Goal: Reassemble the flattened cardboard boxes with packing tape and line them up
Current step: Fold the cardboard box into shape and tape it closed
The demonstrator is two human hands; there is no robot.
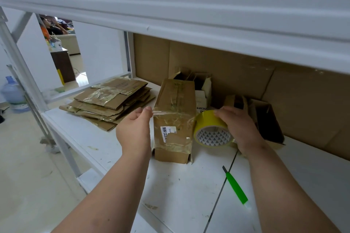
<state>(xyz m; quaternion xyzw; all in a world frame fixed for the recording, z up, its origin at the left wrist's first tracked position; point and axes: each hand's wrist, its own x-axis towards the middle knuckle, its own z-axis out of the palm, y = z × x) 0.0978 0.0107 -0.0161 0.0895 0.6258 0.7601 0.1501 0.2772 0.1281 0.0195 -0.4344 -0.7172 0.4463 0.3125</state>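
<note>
White shelf surface [180,191], seen from above and in front; a second white shelf board overhead cuts off the top of the view.

Left hand [135,131]: thumb and fingertips pinched on the free end of a clear strip of tape [170,114]. The strip runs taut to the right, across the top of the box, to the roll.

Right hand [239,127]: fingers curled over the top and far side of the yellow tape roll [212,130], gripping it. The roll stands on edge, just right of the box, its patterned core facing the camera.

Cardboard box [175,119]: long, narrow, assembled, lying lengthwise between the two hands, roughly mid-shelf. Old glossy tape and a torn white label on its upper face. Near end flaps look only partly closed.

Stack of flattened cardboard boxes [108,104]: toward the left edge of the shelf, left of the box, also streaked with old tape.

Along the back edge, against a cardboard backing sheet [236,73]: several open small boxes [202,89] behind the long box, and a darker open box [269,125] behind the right hand.

Green utility knife [236,187]: lies flat near the front of the shelf, well right of the box, blade end pointing away from the camera.

Far left, on the floor beyond the shelf frame: a blue water jug [12,92].
</note>
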